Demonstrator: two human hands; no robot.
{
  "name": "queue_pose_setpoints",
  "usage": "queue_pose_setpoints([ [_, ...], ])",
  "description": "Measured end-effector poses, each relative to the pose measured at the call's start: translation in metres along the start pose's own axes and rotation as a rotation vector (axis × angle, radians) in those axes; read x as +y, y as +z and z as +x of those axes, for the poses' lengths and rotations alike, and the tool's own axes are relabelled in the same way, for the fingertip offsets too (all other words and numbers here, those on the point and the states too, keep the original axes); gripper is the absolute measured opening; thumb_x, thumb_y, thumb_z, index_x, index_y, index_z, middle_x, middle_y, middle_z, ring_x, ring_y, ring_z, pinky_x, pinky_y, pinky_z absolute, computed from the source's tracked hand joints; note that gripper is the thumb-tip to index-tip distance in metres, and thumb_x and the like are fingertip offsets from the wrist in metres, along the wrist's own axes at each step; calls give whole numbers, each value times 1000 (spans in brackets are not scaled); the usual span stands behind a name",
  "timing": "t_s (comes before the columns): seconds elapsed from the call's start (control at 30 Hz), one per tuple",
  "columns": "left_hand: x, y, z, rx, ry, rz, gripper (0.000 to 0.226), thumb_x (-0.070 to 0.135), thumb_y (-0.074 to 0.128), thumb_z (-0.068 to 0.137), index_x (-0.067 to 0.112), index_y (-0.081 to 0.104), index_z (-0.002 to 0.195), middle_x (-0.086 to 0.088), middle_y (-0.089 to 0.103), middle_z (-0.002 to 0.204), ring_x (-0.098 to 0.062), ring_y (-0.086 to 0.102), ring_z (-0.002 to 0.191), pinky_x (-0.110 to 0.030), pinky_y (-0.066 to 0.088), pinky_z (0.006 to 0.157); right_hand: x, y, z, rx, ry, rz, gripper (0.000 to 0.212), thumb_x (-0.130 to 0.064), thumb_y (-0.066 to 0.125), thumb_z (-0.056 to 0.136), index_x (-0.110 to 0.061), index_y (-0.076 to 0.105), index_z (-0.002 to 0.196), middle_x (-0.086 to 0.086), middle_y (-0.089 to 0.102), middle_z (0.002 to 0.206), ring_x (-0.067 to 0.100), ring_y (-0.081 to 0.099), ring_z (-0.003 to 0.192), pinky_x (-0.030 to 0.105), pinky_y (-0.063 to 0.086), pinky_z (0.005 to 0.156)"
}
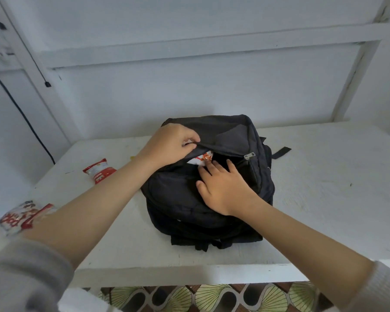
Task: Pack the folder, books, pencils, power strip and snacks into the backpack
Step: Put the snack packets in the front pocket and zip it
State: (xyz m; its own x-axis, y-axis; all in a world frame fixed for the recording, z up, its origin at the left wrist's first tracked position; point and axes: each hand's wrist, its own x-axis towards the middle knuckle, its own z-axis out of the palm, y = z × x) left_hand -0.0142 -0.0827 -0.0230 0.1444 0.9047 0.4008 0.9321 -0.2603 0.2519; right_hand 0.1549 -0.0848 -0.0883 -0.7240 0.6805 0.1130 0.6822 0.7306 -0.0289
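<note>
Black backpack (185, 199) flat on white table (324, 188), left hand (169, 145) pinching backpack's lifted flap, right hand (225, 188) fingers straight, tips on snack packet (202, 159) inside backpack's opening, second packet (99, 171) and third packet (23, 218) left of backpack

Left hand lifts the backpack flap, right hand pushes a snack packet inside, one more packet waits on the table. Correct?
No: the head view shows two packets on the table, a far packet and a near packet. The left hand lifts the backpack flap; the right hand pushes a snack packet inside.
</note>
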Motion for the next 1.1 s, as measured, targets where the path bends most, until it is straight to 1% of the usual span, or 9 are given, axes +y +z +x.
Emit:
queue_pose_setpoints([
  [0.17,-2,-3,-5,131,-94,-121,17,13,65,84,12,72,100,1,72,97,-6,64,85,-10,45,76,-2,-3,10,-64,46,91,57,-41,16,100,-11,21,149,13,13,157,26,11,145,45,5,116],
  [0.27,3,-8,-10,144,-105,-149,16,15,68,82,14,72,98,5,71,93,-1,62,83,-2,42,74,-6,-22,3,-123,-17,47,53,-35,29,99,-11,29,146,16,24,153,29,26,140,43,19,114],
  [0.37,-5,-4,-28,100,-171,-138,18,19,70,81,17,72,98,7,70,94,0,61,85,0,36,74,-3,-51,-11,-114,-74,134,38,-30,37,95,-18,57,124,5,61,118,20,59,103,36,49,90],
  [0.53,-20,7,-69,127,-324,-177,16,25,73,77,24,73,93,18,63,87,14,53,80,-1,35,70,15,-82,3,80,-35,328,21,-27,47,89,-22,68,86,-8,65,78,11,60,74,30,51,67],
  [0.7,-20,19,-90,217,-430,-309,16,23,73,77,33,69,89,21,64,88,11,57,89,-2,38,78,33,-65,60,160,-39,314,17,-30,52,91,-25,64,102,-7,64,99,12,58,91,25,44,71],
  [0.8,-18,23,-93,247,-471,-357,18,22,73,77,32,68,91,20,65,92,7,57,93,-6,37,81,36,-49,92,53,-93,324,39,-37,53,92,-31,50,131,1,56,129,19,52,116,33,44,95],
  [0.87,-18,23,-92,237,-490,-380,21,20,72,78,30,69,96,17,65,97,9,55,94,-4,36,81,36,-42,107,-13,-83,323,48,-42,51,93,-36,40,139,2,42,146,22,40,132,44,31,110],
  [0.97,-19,22,-87,171,-494,-402,26,17,70,81,26,68,105,19,61,106,16,49,94,0,34,78,36,-34,117,-60,-51,318,41,-42,53,92,-37,50,132,2,50,140,23,44,128,51,18,114],
  [1.1,-22,20,-73,87,-465,-401,29,18,70,80,26,68,108,22,59,106,23,47,91,8,31,75,41,-36,111,108,3,525,26,-31,66,85,-24,70,110,1,68,116,13,58,104,31,43,96],
])
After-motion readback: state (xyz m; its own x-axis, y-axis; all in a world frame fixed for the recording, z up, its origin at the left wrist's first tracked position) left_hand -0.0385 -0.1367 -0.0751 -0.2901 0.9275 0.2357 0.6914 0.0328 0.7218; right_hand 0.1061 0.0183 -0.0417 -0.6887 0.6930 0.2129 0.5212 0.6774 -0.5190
